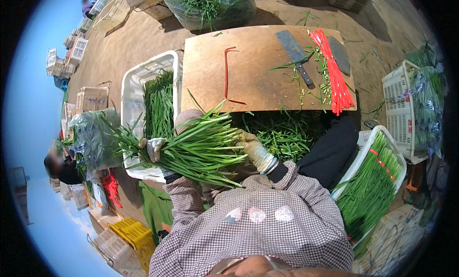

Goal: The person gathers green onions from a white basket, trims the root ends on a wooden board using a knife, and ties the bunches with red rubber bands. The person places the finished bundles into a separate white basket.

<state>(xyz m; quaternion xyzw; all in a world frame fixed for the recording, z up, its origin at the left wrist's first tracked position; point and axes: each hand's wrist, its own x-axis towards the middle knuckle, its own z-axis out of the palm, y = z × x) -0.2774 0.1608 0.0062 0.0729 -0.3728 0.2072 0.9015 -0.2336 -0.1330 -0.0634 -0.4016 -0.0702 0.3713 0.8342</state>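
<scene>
My gloved left hand (pixel 155 149) is closed around the leafy end of a bunch of green garlic chives (pixel 200 148). At the bunch's pale stem ends is my gloved right hand (pixel 254 150), its fingertips touching some stems; whether they pinch any is unclear. Beyond the bunch lies a wooden board (pixel 258 76), bearing a bent red tie strip (pixel 226 74), a cleaver (pixel 294 54) and a bundle of red ties (pixel 333 76). A dark flat blade-like piece (pixel 339 54) lies partly under the ties. Cut stem bits are scattered near them.
Left of the board stands a white crate (pixel 126 83) of chives. Loose greens (pixel 287 142) lie below the board's near edge. A crate of tied chives (pixel 373 187) is at right, a plastic bag of greens (pixel 229 8) beyond. Another person (pixel 66 167) is at far left.
</scene>
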